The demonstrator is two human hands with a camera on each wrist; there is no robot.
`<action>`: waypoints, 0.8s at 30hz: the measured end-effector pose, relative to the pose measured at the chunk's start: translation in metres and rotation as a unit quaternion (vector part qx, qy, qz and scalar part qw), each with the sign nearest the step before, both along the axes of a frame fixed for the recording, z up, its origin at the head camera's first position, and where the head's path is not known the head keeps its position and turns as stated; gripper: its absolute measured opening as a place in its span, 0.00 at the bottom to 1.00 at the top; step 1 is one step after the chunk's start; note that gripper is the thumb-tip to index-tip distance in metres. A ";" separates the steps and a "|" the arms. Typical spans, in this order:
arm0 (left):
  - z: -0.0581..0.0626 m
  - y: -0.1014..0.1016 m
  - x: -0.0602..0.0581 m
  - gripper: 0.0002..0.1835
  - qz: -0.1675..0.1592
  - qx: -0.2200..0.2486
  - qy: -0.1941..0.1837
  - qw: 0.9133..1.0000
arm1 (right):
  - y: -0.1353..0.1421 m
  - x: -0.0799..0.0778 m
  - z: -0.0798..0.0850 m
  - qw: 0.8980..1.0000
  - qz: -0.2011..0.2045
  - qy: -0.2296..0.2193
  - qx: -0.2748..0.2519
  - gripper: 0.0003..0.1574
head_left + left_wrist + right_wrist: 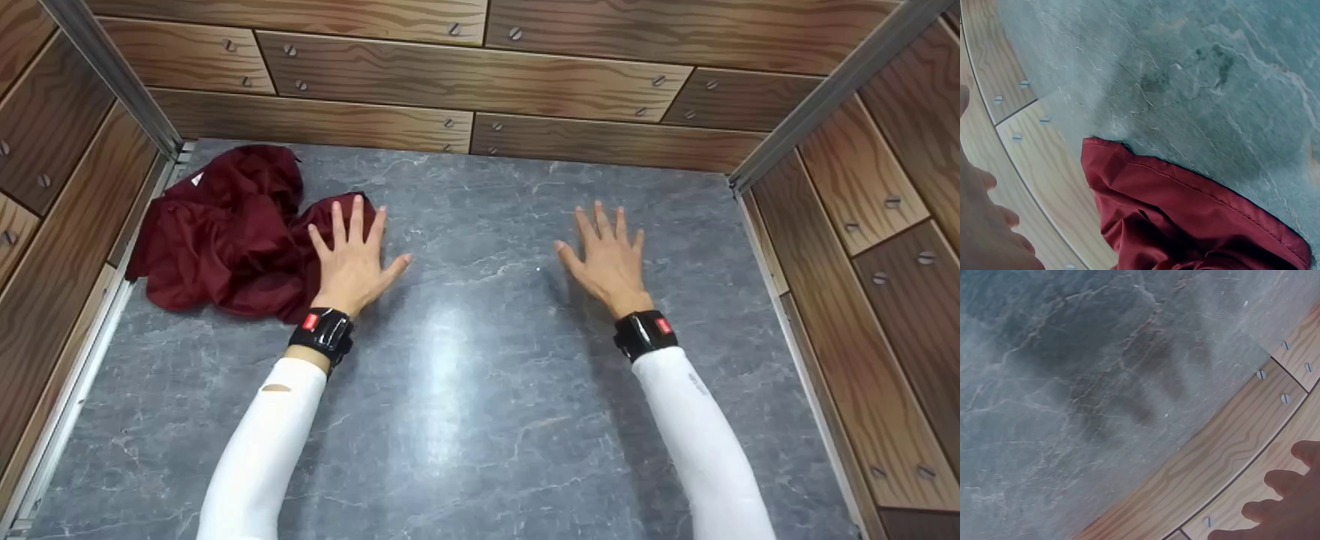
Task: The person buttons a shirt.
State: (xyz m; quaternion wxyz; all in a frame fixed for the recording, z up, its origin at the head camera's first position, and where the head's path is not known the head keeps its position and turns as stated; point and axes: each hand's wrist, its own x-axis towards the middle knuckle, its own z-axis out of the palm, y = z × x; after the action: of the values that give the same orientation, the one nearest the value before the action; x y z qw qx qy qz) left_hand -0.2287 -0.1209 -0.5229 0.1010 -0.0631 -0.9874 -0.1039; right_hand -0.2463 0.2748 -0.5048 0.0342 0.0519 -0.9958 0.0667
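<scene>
A crumpled dark red garment (232,240) of thin, smooth cloth lies in a heap at the left of the grey marbled surface. A small white mark shows near its top. My left hand (349,266), fingers spread and palm down, overlaps the garment's right edge in the head view and grips nothing. In the left wrist view a stitched hem of the garment (1185,208) runs below the hand's side. My right hand (609,262) is also spread, palm down, over the bare surface to the right; its shadow falls beneath it in the right wrist view.
Wood-print panels (472,75) wall in the grey surface (465,360) at the back and both sides. Metal posts stand at the back corners, and a metal rail (82,382) runs along the left edge. Black bands circle both wrists.
</scene>
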 end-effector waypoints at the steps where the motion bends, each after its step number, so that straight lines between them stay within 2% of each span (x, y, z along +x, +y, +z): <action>1: 0.000 0.000 0.000 0.46 0.001 0.000 -0.001 1.000 | 0.000 0.000 -0.001 1.000 0.000 -0.004 -0.001 0.46; 7: -0.003 -0.001 0.001 0.46 0.004 -0.003 -0.016 1.000 | 0.003 0.003 -0.004 1.000 -0.002 -0.020 -0.007 0.46; 15: -0.004 -0.007 -0.001 0.45 0.008 -0.018 -0.020 1.000 | 0.007 0.005 -0.005 1.000 0.002 -0.010 -0.005 0.46; 20: -0.006 -0.033 0.002 0.44 0.057 -0.051 -0.034 0.997 | 0.007 0.005 -0.007 1.000 0.007 -0.011 -0.009 0.46; 24: -0.014 -0.056 0.005 0.42 0.098 -0.028 -0.045 0.994 | 0.007 0.006 -0.010 1.000 0.004 -0.012 -0.007 0.46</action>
State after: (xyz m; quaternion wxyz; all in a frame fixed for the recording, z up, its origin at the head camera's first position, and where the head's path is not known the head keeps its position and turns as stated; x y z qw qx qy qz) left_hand -0.2239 -0.1773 -0.5365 0.0641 0.0365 -0.9949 -0.0690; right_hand -0.2402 0.2819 -0.5148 0.0218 0.0545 -0.9955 0.0741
